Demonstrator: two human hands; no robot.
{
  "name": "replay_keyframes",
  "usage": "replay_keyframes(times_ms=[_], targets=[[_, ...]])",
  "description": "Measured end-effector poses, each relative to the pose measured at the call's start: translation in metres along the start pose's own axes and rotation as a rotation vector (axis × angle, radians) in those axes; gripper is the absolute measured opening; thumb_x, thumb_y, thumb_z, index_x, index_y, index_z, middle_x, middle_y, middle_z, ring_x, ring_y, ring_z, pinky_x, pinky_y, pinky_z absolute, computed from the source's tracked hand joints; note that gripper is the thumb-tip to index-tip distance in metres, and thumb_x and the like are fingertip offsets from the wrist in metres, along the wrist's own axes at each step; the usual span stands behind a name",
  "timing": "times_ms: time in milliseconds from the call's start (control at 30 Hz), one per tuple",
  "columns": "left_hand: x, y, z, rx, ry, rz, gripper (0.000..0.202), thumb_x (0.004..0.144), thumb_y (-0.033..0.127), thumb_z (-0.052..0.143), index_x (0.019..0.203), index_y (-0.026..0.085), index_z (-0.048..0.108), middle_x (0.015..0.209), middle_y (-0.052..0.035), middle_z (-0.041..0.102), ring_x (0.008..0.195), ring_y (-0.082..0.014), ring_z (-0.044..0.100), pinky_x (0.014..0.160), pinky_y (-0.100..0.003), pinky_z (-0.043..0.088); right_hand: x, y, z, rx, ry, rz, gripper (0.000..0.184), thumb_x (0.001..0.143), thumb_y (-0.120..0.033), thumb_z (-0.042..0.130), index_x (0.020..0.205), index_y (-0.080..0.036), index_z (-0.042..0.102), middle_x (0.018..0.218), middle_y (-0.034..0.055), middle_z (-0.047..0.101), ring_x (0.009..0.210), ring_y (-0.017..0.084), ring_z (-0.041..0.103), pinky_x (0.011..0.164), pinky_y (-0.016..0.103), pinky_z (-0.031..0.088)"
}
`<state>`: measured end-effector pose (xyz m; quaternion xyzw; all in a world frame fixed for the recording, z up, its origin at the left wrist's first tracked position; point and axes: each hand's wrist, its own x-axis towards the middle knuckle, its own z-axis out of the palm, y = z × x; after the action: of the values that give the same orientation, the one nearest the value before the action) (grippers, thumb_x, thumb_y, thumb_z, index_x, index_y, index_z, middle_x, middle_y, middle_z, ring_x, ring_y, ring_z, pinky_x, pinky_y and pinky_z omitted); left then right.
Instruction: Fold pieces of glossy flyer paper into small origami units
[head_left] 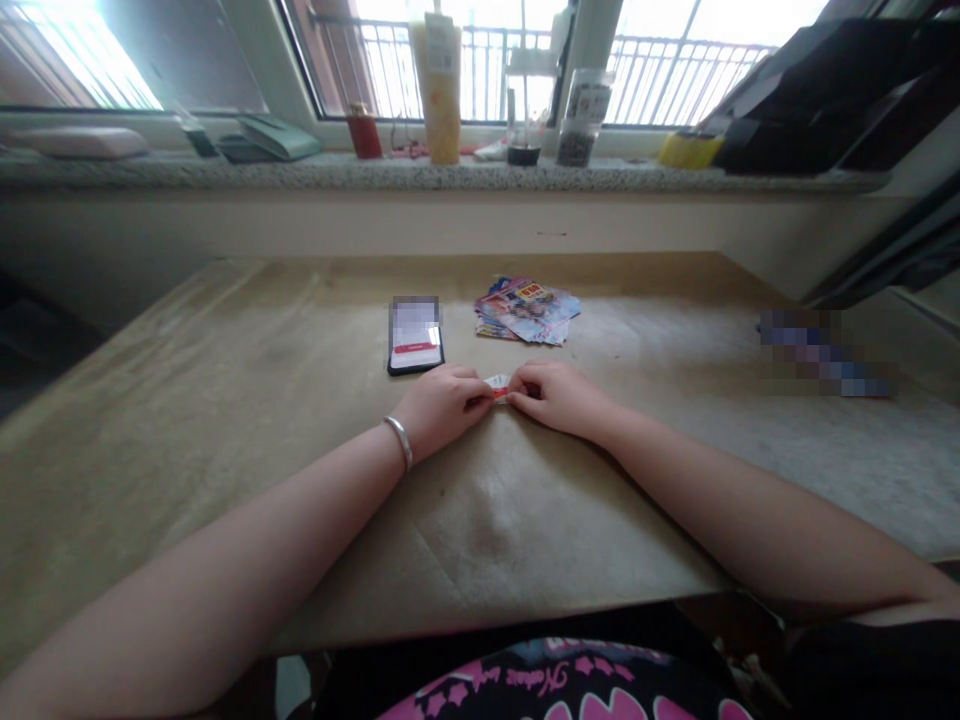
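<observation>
My left hand (442, 405) and my right hand (559, 395) meet at the middle of the table (225, 420), which is covered in brown paper. Both pinch a small white and red folded paper piece (498, 384) between their fingertips, low against the table. A silver bangle (400, 440) circles my left wrist. A phone (415, 336) with a lit screen lies just beyond my left hand. A fanned pile of colourful printed cards (527, 310) lies beyond my right hand.
A stone windowsill (420, 175) runs along the back with a tall yellow bottle (437, 85), a red jar (364, 132), a clear jar (581, 118) and a green pouch (277, 138). Dark boxes (832, 95) lean at the far right. A blurred object (825, 352) lies on the table's right.
</observation>
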<state>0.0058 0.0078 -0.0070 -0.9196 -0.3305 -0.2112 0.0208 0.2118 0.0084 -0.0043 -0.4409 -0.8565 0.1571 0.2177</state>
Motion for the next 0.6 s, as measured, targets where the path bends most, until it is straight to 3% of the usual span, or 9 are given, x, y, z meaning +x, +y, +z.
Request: replay_keyframes(times_ms=[233, 400, 600], targets=[[-0.001, -0.007, -0.006, 0.007, 0.048, 0.181, 0.019, 0.091, 0.022, 0.051, 0.087, 0.016, 0.068, 0.073, -0.0036, 0.066, 0.07, -0.0137, 0.058, 0.067, -0.024, 0.046, 0.001, -0.002, 0.001, 0.023, -0.01, 0.06, 0.016, 0.08, -0.022, 0.057, 0.065, -0.017, 0.056, 0.065, -0.0005, 0.055, 0.063, 0.011, 0.046, 0.058, 0.023, 0.031], [-0.003, -0.012, -0.01, 0.033, 0.073, 0.248, 0.021, 0.091, 0.024, 0.05, 0.089, 0.018, 0.07, 0.085, -0.0066, 0.068, 0.088, -0.0171, 0.06, 0.076, -0.027, 0.048, 0.001, 0.0, 0.0, 0.018, -0.029, 0.041, 0.016, 0.082, -0.023, 0.057, 0.067, -0.017, 0.056, 0.067, -0.0001, 0.055, 0.064, 0.012, 0.046, 0.06, 0.023, 0.031], [-0.006, -0.015, -0.012, 0.047, -0.044, 0.247, 0.023, 0.093, 0.027, 0.048, 0.105, 0.025, 0.068, 0.081, -0.0014, 0.068, 0.072, -0.0114, 0.06, 0.065, -0.021, 0.045, 0.002, -0.001, -0.001, 0.0, -0.035, -0.017, 0.012, 0.082, -0.018, 0.055, 0.07, -0.016, 0.057, 0.073, 0.0022, 0.055, 0.072, 0.013, 0.049, 0.067, 0.024, 0.035]])
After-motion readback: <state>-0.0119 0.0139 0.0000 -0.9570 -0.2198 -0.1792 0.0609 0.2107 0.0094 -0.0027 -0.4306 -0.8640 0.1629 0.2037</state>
